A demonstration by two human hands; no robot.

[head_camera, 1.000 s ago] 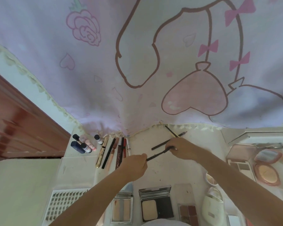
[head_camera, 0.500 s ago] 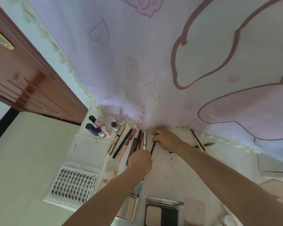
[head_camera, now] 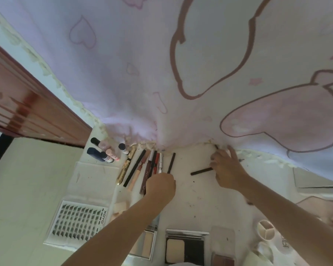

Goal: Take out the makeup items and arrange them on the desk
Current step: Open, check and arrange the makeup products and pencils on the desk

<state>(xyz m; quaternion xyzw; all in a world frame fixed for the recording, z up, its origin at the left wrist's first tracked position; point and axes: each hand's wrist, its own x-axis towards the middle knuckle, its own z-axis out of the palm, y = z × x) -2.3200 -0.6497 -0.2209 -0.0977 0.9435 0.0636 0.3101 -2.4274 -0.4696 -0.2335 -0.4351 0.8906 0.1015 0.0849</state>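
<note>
A row of makeup pencils and tubes (head_camera: 140, 166) lies on the white desk (head_camera: 196, 196) below the curtain hem. At the row's right end lies a thin black pencil (head_camera: 171, 163). My left hand (head_camera: 161, 186) is curled at its lower end and seems to pinch it. To the right, my right hand (head_camera: 226, 169) pinches the end of a dark pencil (head_camera: 201, 171) that lies nearly flat on the desk, its other fingers spread. Two more pencil tips (head_camera: 216, 146) (head_camera: 241, 160) peek out from behind that hand.
A pink printed curtain (head_camera: 181, 73) hangs over the desk's far edge. Small bottles (head_camera: 104, 152) stand at the left end. A lash tray (head_camera: 79, 221), open powder compacts (head_camera: 185, 248) and a round white pot (head_camera: 265, 229) lie near me. A wooden door (head_camera: 27, 112) is at left.
The black pencil now lies in the row and my right hand has left it, moving right to take the dark pencil. My left hand stayed at the black pencil's lower end.
</note>
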